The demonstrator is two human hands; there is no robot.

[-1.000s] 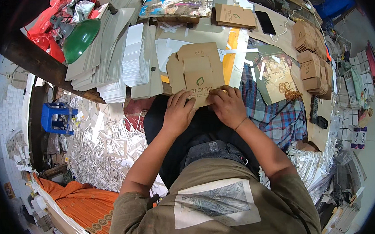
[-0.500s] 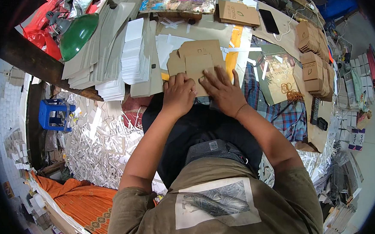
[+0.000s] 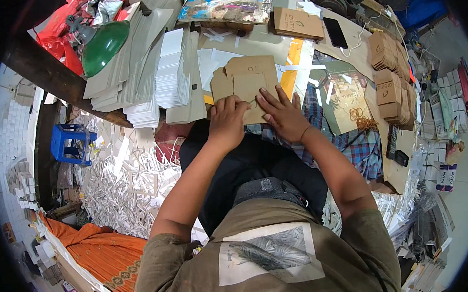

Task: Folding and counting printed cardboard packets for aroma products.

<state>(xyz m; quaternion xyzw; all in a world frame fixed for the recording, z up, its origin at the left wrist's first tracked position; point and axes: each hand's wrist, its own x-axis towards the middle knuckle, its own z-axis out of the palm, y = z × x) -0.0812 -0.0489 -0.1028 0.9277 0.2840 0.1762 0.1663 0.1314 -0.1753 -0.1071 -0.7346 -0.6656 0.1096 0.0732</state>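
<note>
Right hand [image 3: 287, 116] shifted up from lower edge of brown carton [image 3: 249, 85] onto its face, fingers spread flat; left hand [image 3: 226, 124] curled at left side, grip unclear.

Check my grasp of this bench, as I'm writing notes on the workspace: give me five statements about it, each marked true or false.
1. The left hand and right hand both touch the flat brown cardboard piece. True.
2. The right hand holds the black rectangular phone. False: the phone lies apart from that hand, which is on the cardboard piece.
3. A blue plastic stool stands on the person's left. True.
4. The glossy green domed lampshade is at the far right. False: the lampshade is at the upper left.
5. The right hand is clenched into a fist. False: its fingers are spread.
</note>
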